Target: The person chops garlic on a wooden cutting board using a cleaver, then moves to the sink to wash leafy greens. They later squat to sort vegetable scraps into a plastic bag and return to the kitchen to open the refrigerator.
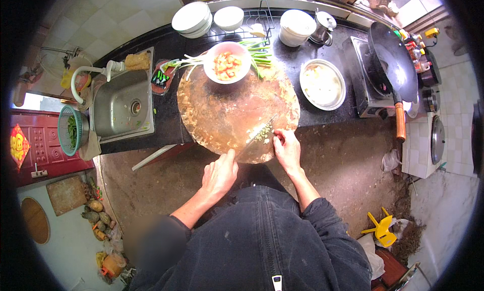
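My left hand (220,173) is closed at the near edge of a round wooden chopping board (230,109), around the handle end of a knife; its blade (247,145) lies low over the board, partly lost in glare. Chopped pale-green scallion (263,134) lies along the blade. My right hand (288,149) is at the board's right near edge, thumb and forefinger close together beside the scallion bits; whether they pinch something is unclear. At the board's far side stands a white bowl of diced tomato (227,63), with whole scallions (259,54) behind it.
A steel sink (121,105) is at left, with a green basket of leafy greens (72,130) near it. Right of the board stand a metal basin (322,85) of pale food in liquid and a wok (395,64) on a gas stove. Bowls (191,18) and a lidded white container (297,27) line the back.
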